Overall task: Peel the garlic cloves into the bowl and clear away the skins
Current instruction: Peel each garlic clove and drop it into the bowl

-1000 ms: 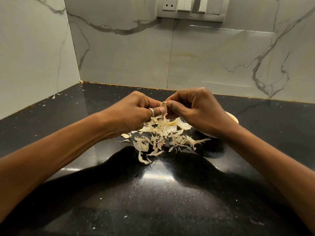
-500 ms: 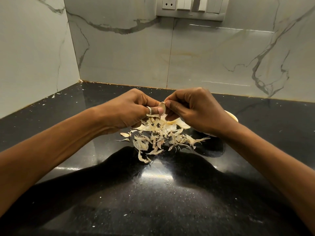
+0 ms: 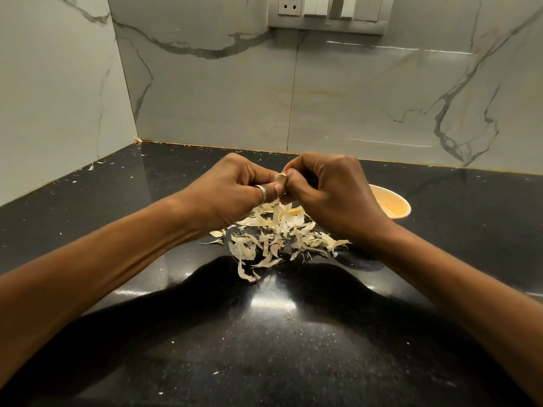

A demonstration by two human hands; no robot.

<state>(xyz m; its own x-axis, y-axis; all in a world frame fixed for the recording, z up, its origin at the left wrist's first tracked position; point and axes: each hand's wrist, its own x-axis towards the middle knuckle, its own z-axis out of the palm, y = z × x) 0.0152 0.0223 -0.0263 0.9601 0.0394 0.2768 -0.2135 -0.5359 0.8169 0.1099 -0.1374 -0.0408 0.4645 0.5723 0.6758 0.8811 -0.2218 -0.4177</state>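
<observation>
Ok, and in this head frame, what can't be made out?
All in the head view:
- garlic clove: only its tip shows; the left hand and right hand pinch it and cover the rest, so the remaining skin is unclear.
- bowl: the right hand hides its left part, so its contents cannot be counted.
- pile of skins: its far edge lies behind both hands.
- switch plate: cut off by the top edge.

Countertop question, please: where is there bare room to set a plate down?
Free: the countertop left of the left forearm, the near strip below the garlic skins, and right of the bowl. Crowded: under the left hand and right hand, skins reaching the bowl.
</observation>
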